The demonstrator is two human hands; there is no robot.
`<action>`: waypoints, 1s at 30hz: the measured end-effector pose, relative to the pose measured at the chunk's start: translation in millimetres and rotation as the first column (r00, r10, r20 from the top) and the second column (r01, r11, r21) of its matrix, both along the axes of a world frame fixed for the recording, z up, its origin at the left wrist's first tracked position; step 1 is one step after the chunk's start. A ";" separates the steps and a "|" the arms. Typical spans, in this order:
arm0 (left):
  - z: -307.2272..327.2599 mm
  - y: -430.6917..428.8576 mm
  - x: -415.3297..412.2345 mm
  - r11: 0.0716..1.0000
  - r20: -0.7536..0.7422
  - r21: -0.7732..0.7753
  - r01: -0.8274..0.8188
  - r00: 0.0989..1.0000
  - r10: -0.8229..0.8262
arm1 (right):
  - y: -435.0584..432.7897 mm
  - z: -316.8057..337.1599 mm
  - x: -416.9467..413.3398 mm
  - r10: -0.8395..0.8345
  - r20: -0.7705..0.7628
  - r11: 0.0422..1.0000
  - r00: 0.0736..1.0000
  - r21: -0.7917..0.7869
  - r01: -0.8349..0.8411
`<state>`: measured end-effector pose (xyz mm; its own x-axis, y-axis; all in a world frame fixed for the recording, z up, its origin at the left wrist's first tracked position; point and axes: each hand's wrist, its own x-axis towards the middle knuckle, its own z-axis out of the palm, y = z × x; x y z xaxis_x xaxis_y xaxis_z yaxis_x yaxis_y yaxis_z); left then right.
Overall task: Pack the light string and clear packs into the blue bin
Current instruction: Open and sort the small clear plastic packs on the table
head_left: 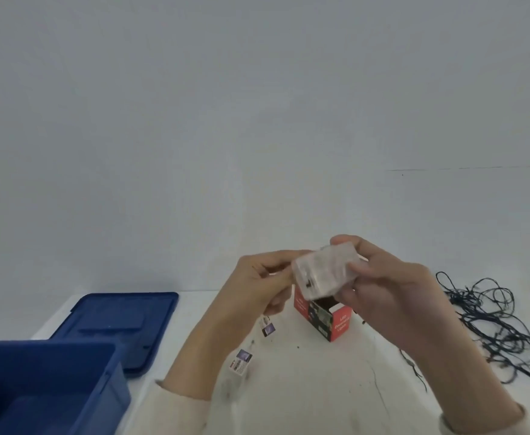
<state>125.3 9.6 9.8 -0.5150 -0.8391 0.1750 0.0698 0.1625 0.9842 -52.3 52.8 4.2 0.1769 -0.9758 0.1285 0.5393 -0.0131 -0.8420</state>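
Up above the open red box (326, 318), both hands grip a clear pack (325, 271): right hand (392, 290) clasping its far end, left hand (257, 277) pinching its near corner. Dark light string (489, 321) lies tangled at the table's right edge; blue bin (47, 387) sits at its front-left corner.

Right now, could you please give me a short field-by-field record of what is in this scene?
held item: clear pack, gripped by both hands above the box
left hand: pinching the pack's left end
right hand: wrapped around the pack's right side
red box: upright on the table, top open
light string: dark tangled wire, loose on the table at right
blue bin: open, lower left; inside only partly visible
blue lid: flat on the table behind the bin
small tags: hanging on a thin wire below the left hand
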 end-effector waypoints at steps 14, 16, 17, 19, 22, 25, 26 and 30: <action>-6.0 16.5 4.1 0.996 0.108 0.039 -0.075 0.992 0.070 | -8.3 7.4 33.8 -0.737 -0.275 0.664 0.618 -0.466 0.584; -5.8 18.2 7.3 0.982 0.260 -0.151 -0.114 0.954 0.150 | -12.0 4.3 32.7 -0.822 -0.370 0.568 0.434 -0.596 0.568; -5.7 19.0 9.0 0.951 0.340 -0.285 -0.124 0.914 0.221 | -13.7 2.9 31.4 -0.848 -0.420 0.530 0.323 -0.668 0.522; -5.0 20.1 13.4 0.808 0.430 -0.581 -0.099 0.805 0.408 | -17.4 -0.4 27.6 -0.858 -0.492 0.506 0.147 -0.761 0.406; -0.8 11.0 22.1 0.516 0.300 -0.855 -0.053 0.761 0.575 | -20.5 -5.9 20.1 -0.785 -0.614 0.609 0.085 -0.739 0.288; 4.3 -6.3 24.4 0.459 0.234 -0.886 -0.070 0.786 0.572 | -18.6 -7.8 9.3 -0.535 -0.792 0.845 0.294 -0.505 0.175; 7.4 -9.3 24.2 0.502 0.246 -0.861 -0.086 0.793 0.557 | -16.2 -5.4 6.2 -0.380 -0.832 0.920 0.404 -0.383 0.079; 4.9 -18.2 19.9 0.805 0.291 -0.571 -0.163 0.876 0.384 | -7.5 -2.6 -7.3 0.137 -0.664 0.961 0.735 -0.090 -0.260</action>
